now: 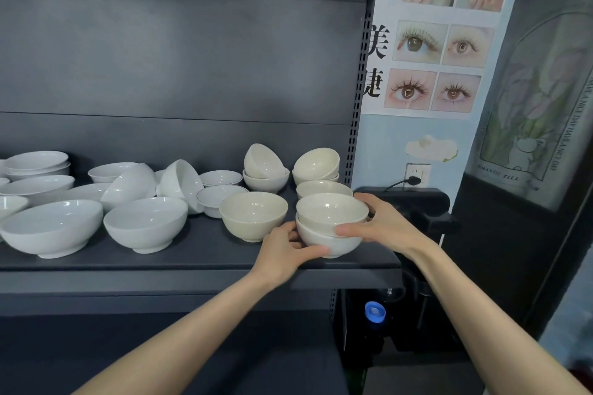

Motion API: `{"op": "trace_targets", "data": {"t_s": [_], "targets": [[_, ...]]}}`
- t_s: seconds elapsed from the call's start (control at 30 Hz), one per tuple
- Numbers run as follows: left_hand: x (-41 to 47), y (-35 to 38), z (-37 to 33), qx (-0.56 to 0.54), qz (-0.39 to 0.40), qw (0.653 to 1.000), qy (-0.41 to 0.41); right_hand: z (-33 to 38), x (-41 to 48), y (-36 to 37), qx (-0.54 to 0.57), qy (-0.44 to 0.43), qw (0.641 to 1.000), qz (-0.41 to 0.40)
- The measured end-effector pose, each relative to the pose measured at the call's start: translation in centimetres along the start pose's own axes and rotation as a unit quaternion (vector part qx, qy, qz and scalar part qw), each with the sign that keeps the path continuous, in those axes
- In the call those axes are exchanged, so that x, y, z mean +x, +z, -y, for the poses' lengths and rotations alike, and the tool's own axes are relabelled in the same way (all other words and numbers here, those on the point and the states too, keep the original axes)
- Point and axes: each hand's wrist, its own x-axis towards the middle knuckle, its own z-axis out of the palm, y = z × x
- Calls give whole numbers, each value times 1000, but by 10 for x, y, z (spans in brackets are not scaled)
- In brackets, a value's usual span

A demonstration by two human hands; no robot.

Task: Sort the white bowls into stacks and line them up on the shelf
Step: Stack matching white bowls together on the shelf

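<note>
Head view, from the left: loose white bowls of mixed sizes crowd the left half of the shelf, some upright, some tipped on their sides, so there is little open room that way. Next comes a single cream bowl, upright and just beside the left hand. This hand's fingers curl round the lower left side of a two-bowl cream stack, which sits close to the shelf's front edge; whether its foot rests on the shelf or is just clear of it cannot be told. The right hand grips the stack's other side, thumb laid across the front and the other fingers wrapped behind. Both hands are thus on the stack, one at each flank. Directly behind it lies another cream bowl, with two rear stacks beyond, each topped by a tilted bowl. Further right, the shelf's perforated upright closes that side, so I judge that the stack has little room rightward and must be kept back from the edge.
</note>
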Motion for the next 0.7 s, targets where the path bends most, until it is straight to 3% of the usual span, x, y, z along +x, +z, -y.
{"op": "trace_targets", "data": {"t_s": [0.23, 0.43, 0.6, 0.7], "targets": [[-1, 0, 0, 9, 9, 1000, -3, -2, -4, -2, -37, -4, 999, 12], [-5, -5, -7, 96, 8, 995, -3, 10, -7, -4, -29, -40, 996, 79], [-17, -25, -14, 192, -94, 976, 42, 14, -1, -6, -43, -50, 996, 60], [-20, -46, -18, 260, -178, 943, 106, 16, 10, -5, -88, -41, 994, 39]]}}
